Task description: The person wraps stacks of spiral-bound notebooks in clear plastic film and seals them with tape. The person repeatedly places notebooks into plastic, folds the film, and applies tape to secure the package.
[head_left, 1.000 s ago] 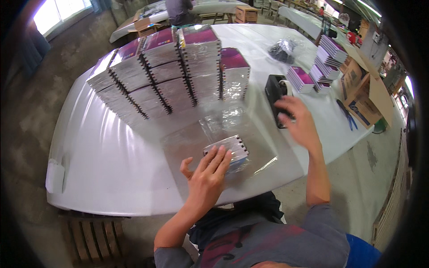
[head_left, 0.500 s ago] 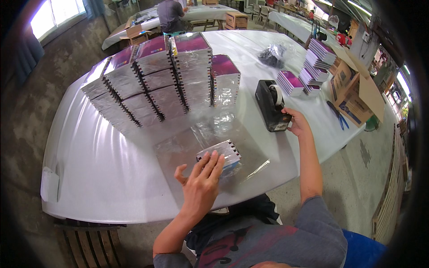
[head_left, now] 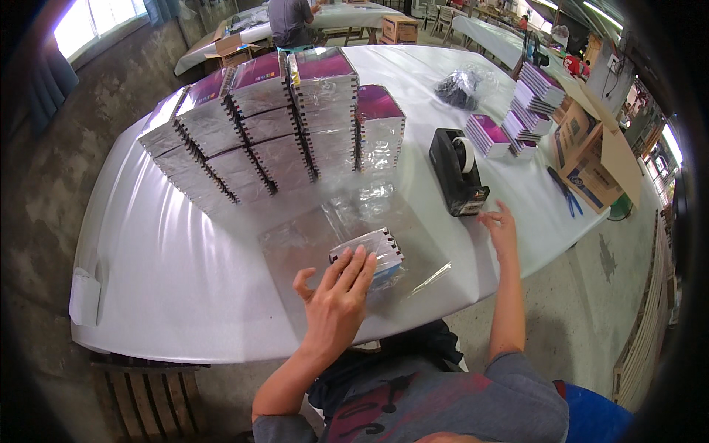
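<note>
A small bundle of spiral-bound notebooks in clear plastic wrap lies before me, with dark binding teeth along its edge and some blue on its near side. My left hand rests on it, fingers stretched across the top and thumb out to the side. Under the bundle spreads a sheet of clear plastic film. To the right stands a black tape dispenser with a roll of tape. Just off its near end is my right hand, thumb and forefinger pinched together; whatever they hold is too fine to make out.
Tall stacks of wrapped notebooks stand at the back left. Loose purple-covered notebooks, crumpled clear plastic, blue-handled pliers and an open cardboard box are at the right. A person sits at a table beyond.
My right hand has come away from the dispenser's near end, slightly toward me and to the right. The left hand stays on the bundle. The whole view has shifted a little.
</note>
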`<state>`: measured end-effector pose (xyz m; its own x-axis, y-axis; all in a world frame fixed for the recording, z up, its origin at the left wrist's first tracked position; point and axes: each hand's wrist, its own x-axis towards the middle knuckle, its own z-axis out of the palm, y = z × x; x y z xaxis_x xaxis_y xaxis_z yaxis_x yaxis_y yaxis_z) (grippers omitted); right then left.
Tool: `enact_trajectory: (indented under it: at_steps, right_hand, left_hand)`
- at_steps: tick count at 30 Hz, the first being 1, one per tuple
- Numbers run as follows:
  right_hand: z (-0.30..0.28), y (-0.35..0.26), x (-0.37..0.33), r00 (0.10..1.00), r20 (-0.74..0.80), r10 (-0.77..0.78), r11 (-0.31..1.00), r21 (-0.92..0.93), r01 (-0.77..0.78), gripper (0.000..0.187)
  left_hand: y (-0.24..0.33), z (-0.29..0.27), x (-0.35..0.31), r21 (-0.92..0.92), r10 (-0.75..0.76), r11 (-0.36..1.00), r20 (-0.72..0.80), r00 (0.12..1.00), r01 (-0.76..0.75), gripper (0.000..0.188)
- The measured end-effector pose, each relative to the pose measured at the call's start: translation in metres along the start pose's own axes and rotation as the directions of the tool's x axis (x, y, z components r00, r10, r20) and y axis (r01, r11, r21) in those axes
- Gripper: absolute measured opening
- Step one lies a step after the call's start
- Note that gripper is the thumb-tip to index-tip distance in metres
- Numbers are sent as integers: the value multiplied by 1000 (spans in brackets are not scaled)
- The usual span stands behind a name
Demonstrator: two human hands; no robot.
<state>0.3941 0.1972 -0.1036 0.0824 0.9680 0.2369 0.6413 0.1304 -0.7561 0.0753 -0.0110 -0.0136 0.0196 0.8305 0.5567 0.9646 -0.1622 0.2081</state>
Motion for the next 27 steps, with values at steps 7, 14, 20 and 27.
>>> enact_trajectory:
  at_steps: [7, 14, 20, 27]
  right_hand:
    - [-23, -33, -15, 760, -306, -573, 742, -588, 323, 10]
    - [-5, -139, -54, 876, -104, -471, 825, 301, 479, 7]
    - [26, -194, -104, 794, 587, -157, 694, 638, -335, 28]
    - [58, -204, -135, 761, 646, -70, 631, 619, -468, 34]
  left_hand:
    - [-2, 2, 0, -72, 5, 997, -23, 1000, -7, 44]
    - [-6, 7, -2, -45, 66, 997, -54, 996, -68, 43]
    - [-9, 14, -3, -225, 4, 974, -140, 990, -35, 60]
    - [-12, 18, -5, -260, -7, 965, -199, 980, -46, 64]
